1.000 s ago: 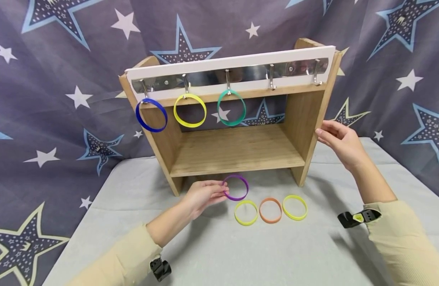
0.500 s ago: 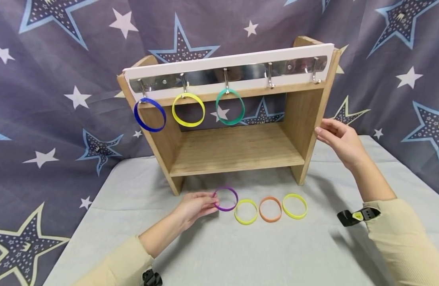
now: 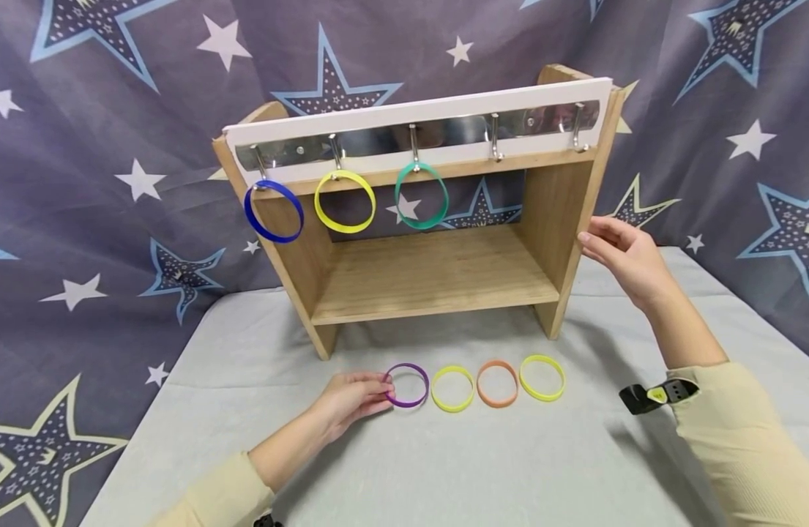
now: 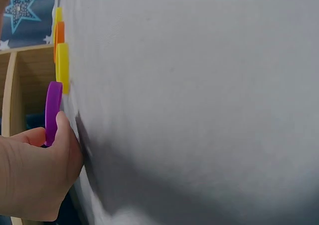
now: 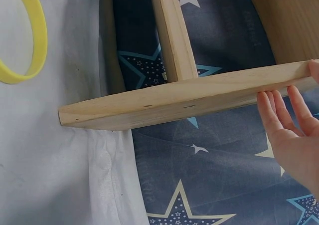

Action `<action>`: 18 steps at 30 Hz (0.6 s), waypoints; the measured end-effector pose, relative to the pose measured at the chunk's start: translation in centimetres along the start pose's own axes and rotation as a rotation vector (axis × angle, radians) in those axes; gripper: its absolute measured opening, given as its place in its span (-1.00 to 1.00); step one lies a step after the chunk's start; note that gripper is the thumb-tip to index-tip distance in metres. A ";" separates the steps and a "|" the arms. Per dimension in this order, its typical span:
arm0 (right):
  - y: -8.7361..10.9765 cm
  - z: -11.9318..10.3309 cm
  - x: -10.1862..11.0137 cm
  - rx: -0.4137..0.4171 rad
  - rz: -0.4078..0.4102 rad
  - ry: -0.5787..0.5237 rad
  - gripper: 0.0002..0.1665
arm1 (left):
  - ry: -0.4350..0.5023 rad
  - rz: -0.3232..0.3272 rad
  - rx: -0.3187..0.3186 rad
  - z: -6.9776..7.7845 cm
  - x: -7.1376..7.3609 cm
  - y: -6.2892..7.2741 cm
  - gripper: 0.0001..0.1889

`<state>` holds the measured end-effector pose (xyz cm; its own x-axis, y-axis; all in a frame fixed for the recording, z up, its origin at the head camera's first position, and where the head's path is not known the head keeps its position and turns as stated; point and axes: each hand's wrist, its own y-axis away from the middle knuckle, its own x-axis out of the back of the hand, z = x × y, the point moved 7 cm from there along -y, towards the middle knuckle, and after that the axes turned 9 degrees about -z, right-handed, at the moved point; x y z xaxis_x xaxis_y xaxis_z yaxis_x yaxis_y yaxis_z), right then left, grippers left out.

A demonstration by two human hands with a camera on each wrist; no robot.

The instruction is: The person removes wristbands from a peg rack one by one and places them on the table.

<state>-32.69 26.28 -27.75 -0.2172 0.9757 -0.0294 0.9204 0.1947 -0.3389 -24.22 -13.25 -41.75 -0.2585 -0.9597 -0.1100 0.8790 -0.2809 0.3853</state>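
Note:
My left hand (image 3: 351, 404) pinches a purple silicone wristband (image 3: 426, 380) by its left side, low over the grey cloth. In the left wrist view the purple wristband (image 4: 53, 108) stands between thumb and fingers. To its right lie a yellow wristband (image 3: 453, 410), an orange wristband (image 3: 498, 405) and another yellow wristband (image 3: 542, 399). My right hand (image 3: 631, 263) holds the right side panel of a wooden rack (image 3: 437, 274), thumb at the front edge and fingers along the outer face. The right wrist view shows those fingers (image 5: 271, 112) nearly straight against the panel (image 5: 164, 98).
A metal hook rail (image 3: 457, 132) runs along the rack's top on a white strip. From its hooks hang a blue wristband (image 3: 249, 217), a yellow wristband (image 3: 345, 229) and a green wristband (image 3: 430, 224); the two right hooks (image 3: 496, 137) are bare. A star-patterned curtain (image 3: 147, 95) stands behind.
My left hand has brought the purple wristband down and toward me, slightly left, into line with the other wristbands on the cloth. My right hand stays on the rack's panel.

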 end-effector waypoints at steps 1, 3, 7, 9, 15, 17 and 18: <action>0.0 0.0 0.0 0.000 -0.001 -0.001 -0.76 | -0.001 -0.004 0.000 -0.1 0.0 0.0 -0.62; 0.0 -0.1 0.0 -0.002 -0.001 0.005 -0.76 | -0.004 -0.013 -0.003 -0.2 -0.1 0.0 -0.62; -0.1 -0.1 -0.1 -0.003 0.004 0.007 -0.76 | -0.020 -0.029 -0.016 -0.3 -0.2 0.2 -0.62; -0.1 -0.1 -0.2 -0.003 0.005 0.004 -0.76 | -0.041 -0.032 -0.020 -0.2 -0.2 0.2 -0.63; 0.0 0.0 -0.2 -0.003 0.005 -0.014 -0.77 | -0.223 0.041 -0.033 0.6 -0.1 0.5 -0.70; 0.0 0.0 -0.1 0.004 0.007 -0.015 -0.77 | -0.312 0.063 -0.045 1.1 -0.2 0.7 -0.72; 0.0 0.0 -0.1 0.009 0.008 -0.018 -0.78 | -0.354 0.068 -0.053 1.3 -0.2 0.8 -0.72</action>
<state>-32.70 26.15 -27.77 -0.2162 0.9751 -0.0491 0.9193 0.1864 -0.3467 -24.02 -13.27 -40.21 -0.3129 -0.9185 0.2416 0.9163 -0.2250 0.3314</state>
